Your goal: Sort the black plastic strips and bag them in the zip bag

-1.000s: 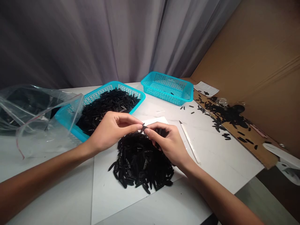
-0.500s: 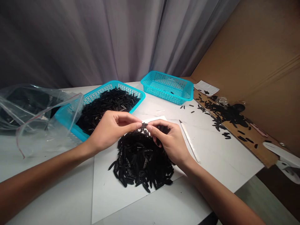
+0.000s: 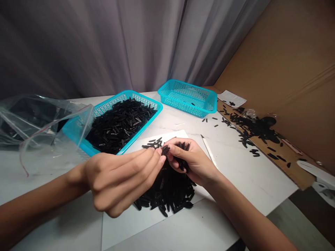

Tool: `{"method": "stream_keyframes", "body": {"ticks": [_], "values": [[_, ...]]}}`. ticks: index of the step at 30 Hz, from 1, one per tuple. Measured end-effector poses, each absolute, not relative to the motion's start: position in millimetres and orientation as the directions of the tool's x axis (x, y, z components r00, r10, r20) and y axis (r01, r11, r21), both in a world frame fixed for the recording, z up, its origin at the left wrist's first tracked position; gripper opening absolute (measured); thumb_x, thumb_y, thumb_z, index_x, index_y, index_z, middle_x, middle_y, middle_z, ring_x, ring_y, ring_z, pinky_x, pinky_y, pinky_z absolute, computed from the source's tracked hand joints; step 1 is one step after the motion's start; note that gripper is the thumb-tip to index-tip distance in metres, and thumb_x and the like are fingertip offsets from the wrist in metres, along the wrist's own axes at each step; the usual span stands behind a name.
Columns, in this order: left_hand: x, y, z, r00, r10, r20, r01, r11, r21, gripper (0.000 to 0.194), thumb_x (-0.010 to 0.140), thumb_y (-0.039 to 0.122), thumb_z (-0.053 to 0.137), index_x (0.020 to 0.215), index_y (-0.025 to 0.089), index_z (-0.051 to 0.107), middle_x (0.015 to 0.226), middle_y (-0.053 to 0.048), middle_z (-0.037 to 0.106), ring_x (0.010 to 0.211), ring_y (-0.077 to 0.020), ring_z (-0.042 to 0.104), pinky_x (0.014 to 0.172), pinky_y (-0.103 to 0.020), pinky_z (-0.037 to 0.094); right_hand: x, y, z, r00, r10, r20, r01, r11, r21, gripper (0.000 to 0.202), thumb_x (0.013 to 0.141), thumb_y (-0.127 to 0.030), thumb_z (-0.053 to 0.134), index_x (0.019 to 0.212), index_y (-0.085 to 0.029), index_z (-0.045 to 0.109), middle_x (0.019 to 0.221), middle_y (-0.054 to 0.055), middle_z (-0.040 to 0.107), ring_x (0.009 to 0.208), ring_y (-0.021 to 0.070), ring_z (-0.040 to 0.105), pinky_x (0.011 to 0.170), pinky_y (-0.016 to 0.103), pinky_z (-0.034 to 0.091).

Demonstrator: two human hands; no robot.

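Note:
My right hand [image 3: 192, 158] curls around several small, narrow black pieces [image 3: 183, 164], their ends showing between thumb and fingers. From the left, my left hand [image 3: 125, 181] reaches over with its back toward me, fingertips pinched on black pieces [image 3: 165, 150] at my right thumb. Below both hands is a heap of the same slim black pieces [image 3: 172, 195], partly covered by my left hand. It lies on a white sheet [image 3: 123, 230]. Some pieces have small holes or pale marks; their exact kind is not clear.
A turquoise basket [image 3: 142, 134] full of black pieces stands left, beside a clear plastic bag [image 3: 54, 150]. Another turquoise basket [image 3: 183, 108] at the back holds one small dark piece. Right of my hands lies a white pen-like tool [image 3: 209, 150]; more pieces [image 3: 244, 139] are scattered beyond.
My left hand has turned over, its back now facing me, and has come nearer and lower, covering part of the heap. Its fingertips now meet pieces at my right hand.

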State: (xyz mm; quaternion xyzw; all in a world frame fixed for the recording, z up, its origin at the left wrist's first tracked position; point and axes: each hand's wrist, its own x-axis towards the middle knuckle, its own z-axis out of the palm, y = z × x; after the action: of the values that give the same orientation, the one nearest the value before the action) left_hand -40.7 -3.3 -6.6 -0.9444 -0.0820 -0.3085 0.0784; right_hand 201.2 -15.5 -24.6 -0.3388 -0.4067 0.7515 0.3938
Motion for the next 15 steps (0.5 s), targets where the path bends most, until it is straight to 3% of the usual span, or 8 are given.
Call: {"method": "stream_keyframes", "body": {"ticks": [8, 12, 15], "values": [[-35.1, 3.3, 3.2, 0.819, -0.098, 0.565, 0.077, -0.958, -0.278, 0.030, 0.092, 0.010, 0.063, 0.115, 0.025, 0.075, 0.111, 0.001, 0.078, 0.101, -0.0187, 0.076, 0.085, -0.018, 0.067, 202.8, -16.3, -19.0, -0.457, 0.879, -0.138, -0.329, -0.311, -0.892, 0.022, 0.077, -0.036, 0.086, 0.082, -0.016, 0.078, 0.057, -0.004, 0.056, 0.045, 0.0049, 0.045, 0.035, 0.015, 0.027], [-35.7, 3.2, 1.3, 0.835, -0.002, 0.551, 0.119, -0.976, -0.183, 0.037, 0.096, 0.013, 0.057, 0.123, 0.034, 0.071, 0.111, 0.006, 0.078, 0.099, -0.0158, 0.077, 0.083, -0.016, 0.067, 202.0, -17.4, -16.3, -0.411, 0.898, -0.154, -0.271, -0.282, -0.920, 0.020, 0.076, -0.034, 0.086, 0.080, -0.016, 0.077, 0.052, -0.004, 0.055, 0.044, 0.0051, 0.043, 0.036, 0.016, 0.026], [-40.1, 3.5, -3.7, 0.813, 0.057, 0.579, 0.149, -0.982, -0.113, 0.043, 0.096, 0.016, 0.059, 0.134, 0.034, 0.065, 0.116, 0.004, 0.077, 0.096, -0.0159, 0.077, 0.084, -0.016, 0.066, 200.7, -18.7, -15.9, -0.356, 0.918, -0.173, -0.246, -0.271, -0.931, 0.021, 0.077, -0.036, 0.085, 0.078, -0.016, 0.076, 0.050, -0.005, 0.053, 0.043, 0.0053, 0.041, 0.037, 0.017, 0.026]]}}
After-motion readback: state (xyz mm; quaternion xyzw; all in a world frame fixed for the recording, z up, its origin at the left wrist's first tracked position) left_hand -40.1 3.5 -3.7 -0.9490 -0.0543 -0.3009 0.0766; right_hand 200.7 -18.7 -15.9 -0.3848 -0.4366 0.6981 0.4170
